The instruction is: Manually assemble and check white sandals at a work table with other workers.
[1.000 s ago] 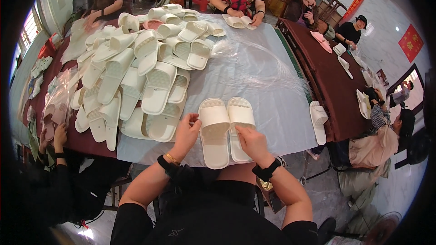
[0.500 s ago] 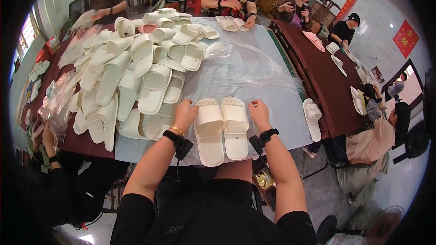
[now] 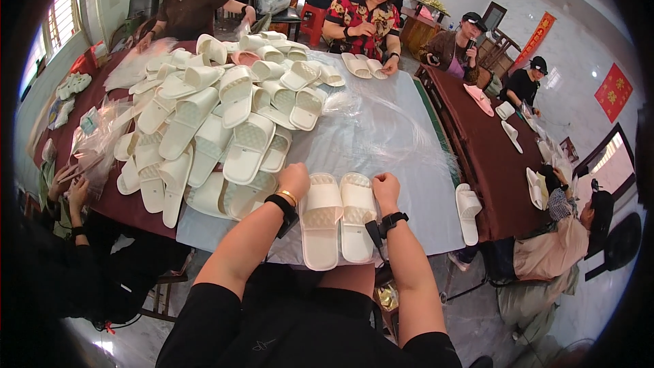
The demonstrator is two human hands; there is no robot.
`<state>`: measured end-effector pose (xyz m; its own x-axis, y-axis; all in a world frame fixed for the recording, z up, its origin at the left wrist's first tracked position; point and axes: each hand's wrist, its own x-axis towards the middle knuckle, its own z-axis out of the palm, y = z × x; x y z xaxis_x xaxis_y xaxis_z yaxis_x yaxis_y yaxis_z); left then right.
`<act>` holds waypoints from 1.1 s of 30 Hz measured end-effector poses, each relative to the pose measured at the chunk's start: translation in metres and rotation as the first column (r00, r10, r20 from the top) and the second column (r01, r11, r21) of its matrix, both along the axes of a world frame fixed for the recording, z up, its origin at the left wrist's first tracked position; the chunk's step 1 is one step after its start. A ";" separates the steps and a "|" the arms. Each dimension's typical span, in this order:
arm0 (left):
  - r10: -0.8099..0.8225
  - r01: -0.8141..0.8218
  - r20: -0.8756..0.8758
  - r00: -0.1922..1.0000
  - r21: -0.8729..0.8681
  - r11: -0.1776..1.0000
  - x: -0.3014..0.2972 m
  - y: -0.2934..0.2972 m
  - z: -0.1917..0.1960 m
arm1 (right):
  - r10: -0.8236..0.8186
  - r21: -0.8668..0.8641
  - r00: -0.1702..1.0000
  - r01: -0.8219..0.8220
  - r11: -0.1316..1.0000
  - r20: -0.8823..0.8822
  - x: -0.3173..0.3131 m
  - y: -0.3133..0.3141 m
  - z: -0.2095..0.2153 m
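Observation:
A pair of white slide slippers, the left slipper and the right slipper, lies side by side before me, toes pointing away. Beside the left slipper's strap, my left hand is closed with its fingers curled in. My right hand, also closed, is at the outer side of the right slipper near its toe. Whether either hand pinches anything thin is hidden by the curled fingers. Just left of my left hand rises a big heap of white slippers.
A translucent sheet covers the table, with clear thin strands on it. One slipper lies at the right edge. Clear bags lie at left. A brown table holds more slippers. Several people work around the tables.
The whole view has shifted, so the table sits lower in it. My hands stay closed on either side of the pair, the right one now nearer the slipper. Across the table, a person's arm has stretched out.

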<state>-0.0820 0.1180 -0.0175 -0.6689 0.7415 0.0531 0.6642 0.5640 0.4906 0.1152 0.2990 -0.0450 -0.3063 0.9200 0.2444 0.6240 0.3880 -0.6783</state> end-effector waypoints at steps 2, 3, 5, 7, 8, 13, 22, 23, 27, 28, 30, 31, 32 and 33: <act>-0.008 0.010 -0.025 1.000 0.069 0.998 0.004 0.003 -0.006 | 0.008 0.031 0.994 -0.004 1.000 -0.106 -0.002 -0.001 0.004; -0.013 0.019 -0.050 0.999 0.131 0.991 0.004 0.003 -0.010 | 0.019 0.056 0.978 -0.008 0.998 -0.210 -0.005 -0.006 0.007; -0.014 0.028 -0.049 0.999 0.306 0.952 0.008 0.008 -0.012 | 0.075 -0.020 0.916 -0.090 0.996 -0.395 -0.014 -0.011 0.020; -0.012 0.032 -0.047 0.999 0.467 0.883 0.012 0.014 -0.014 | 0.108 -0.082 0.816 -0.187 0.979 -0.568 -0.026 -0.023 0.037; -0.063 -0.002 0.097 0.993 0.562 0.827 0.012 0.018 -0.017 | 0.138 -0.098 0.756 -0.258 0.961 -0.639 -0.033 -0.033 0.047; -0.309 -0.174 0.551 0.775 0.656 0.734 0.045 0.023 0.005 | 0.226 -0.152 0.666 -0.459 0.875 -0.711 -0.039 -0.039 0.036; -0.397 -0.230 0.642 0.656 0.670 0.705 0.040 0.019 -0.020 | 0.386 -0.054 0.795 -0.462 0.885 -0.468 -0.041 -0.059 0.009; -0.417 -0.265 0.677 0.606 0.667 0.697 0.040 0.018 -0.021 | 0.385 -0.058 0.796 -0.463 0.885 -0.467 -0.041 -0.060 0.011; -0.444 -0.336 0.727 0.524 0.656 0.676 0.042 0.017 -0.017 | 0.382 -0.076 0.808 -0.461 0.884 -0.449 -0.039 -0.066 0.016; -0.442 -0.338 0.730 0.522 0.652 0.679 0.042 0.016 -0.015 | 0.391 -0.058 0.801 -0.464 0.884 -0.453 -0.039 -0.067 0.017; -0.456 -0.353 0.727 0.513 0.663 0.660 0.042 0.016 -0.015 | 0.396 -0.047 0.796 -0.466 0.883 -0.458 -0.038 -0.067 0.017; -0.454 -0.354 0.729 0.512 0.661 0.661 0.042 0.016 -0.016 | 0.402 -0.031 0.790 -0.468 0.883 -0.463 -0.038 -0.067 0.017; -0.452 -0.362 0.729 0.514 0.662 0.656 0.042 0.016 -0.017 | 0.402 -0.033 0.790 -0.469 0.883 -0.462 -0.038 -0.067 0.016; -0.450 -0.370 0.728 0.516 0.664 0.650 0.041 0.017 -0.017 | 0.409 -0.018 0.789 -0.469 0.883 -0.459 -0.038 -0.067 0.015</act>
<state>-0.0406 0.1346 -0.0349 -0.6609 0.7503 0.0141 -0.2446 -0.2331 0.9412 0.0775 0.2324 -0.0297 -0.5754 0.7432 0.3414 0.0405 0.4428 -0.8957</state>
